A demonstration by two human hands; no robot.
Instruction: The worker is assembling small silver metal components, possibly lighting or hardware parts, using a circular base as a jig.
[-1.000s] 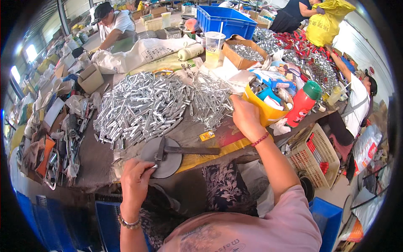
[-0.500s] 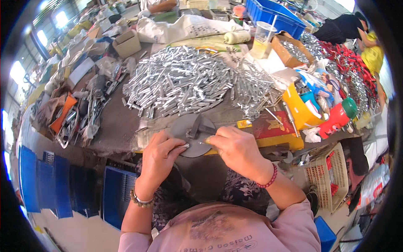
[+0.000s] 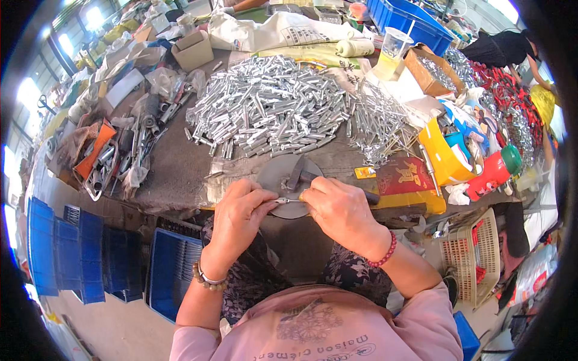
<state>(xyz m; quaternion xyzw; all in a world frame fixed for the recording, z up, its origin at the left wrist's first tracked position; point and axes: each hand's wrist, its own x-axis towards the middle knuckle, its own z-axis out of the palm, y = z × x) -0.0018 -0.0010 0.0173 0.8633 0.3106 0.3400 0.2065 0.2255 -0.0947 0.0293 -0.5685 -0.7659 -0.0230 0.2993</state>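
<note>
My left hand (image 3: 236,219) pinches a short silver metal tube (image 3: 282,200) between thumb and fingertips. My right hand (image 3: 344,212) grips a thin metal rod (image 3: 295,200), whose far end meets the tube; whether it sits inside cannot be made out. Both hands are just above a round grey metal plate (image 3: 268,175) at the table's near edge. A hammer (image 3: 296,172) lies on that plate, its handle passing behind my right fingers. Beyond is a big heap of silver tubes (image 3: 265,108), with a pile of thin metal rods (image 3: 382,123) on its right.
Tools and scrap with an orange-handled piece (image 3: 96,147) lie at the left. A yellow container (image 3: 442,150), a red bottle with a green cap (image 3: 494,174) and a drink cup (image 3: 392,54) stand at the right. Blue crates (image 3: 171,271) are below left; another person works far right.
The rod in my right hand and the tube in my left were apart; now they meet in line. My hands have come closer together, and the whole view has shifted slightly.
</note>
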